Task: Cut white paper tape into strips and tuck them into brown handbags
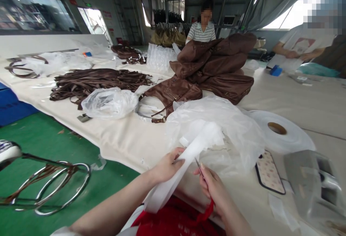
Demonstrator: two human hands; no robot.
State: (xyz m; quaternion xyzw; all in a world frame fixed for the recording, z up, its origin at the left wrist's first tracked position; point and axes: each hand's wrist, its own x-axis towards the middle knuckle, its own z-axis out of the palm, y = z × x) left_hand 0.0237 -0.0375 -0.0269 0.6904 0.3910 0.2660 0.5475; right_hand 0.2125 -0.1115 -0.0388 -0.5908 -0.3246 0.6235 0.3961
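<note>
My left hand [169,165] is closed on a long white strip [186,156] of soft, sheet-like material, pinching it between thumb and fingers. The strip runs from my lap up onto the table. In my right hand [212,185] is a small pointed metal blade [199,165], its tip close to the strip's right edge. Whether it is one blade or a pair of snips I cannot tell, since my fingers cover the handle. A red ribbon [207,210] hangs below that hand. Beyond the strip lies a crumpled clear plastic bag [232,131].
Brown bags [213,66] are piled ahead, with brown straps [97,83] to their left. At right are a large white roll [294,131], a phone [270,173] and a tape dispenser [310,182]. A stool [62,189] stands on the floor at left. Two people work across the table.
</note>
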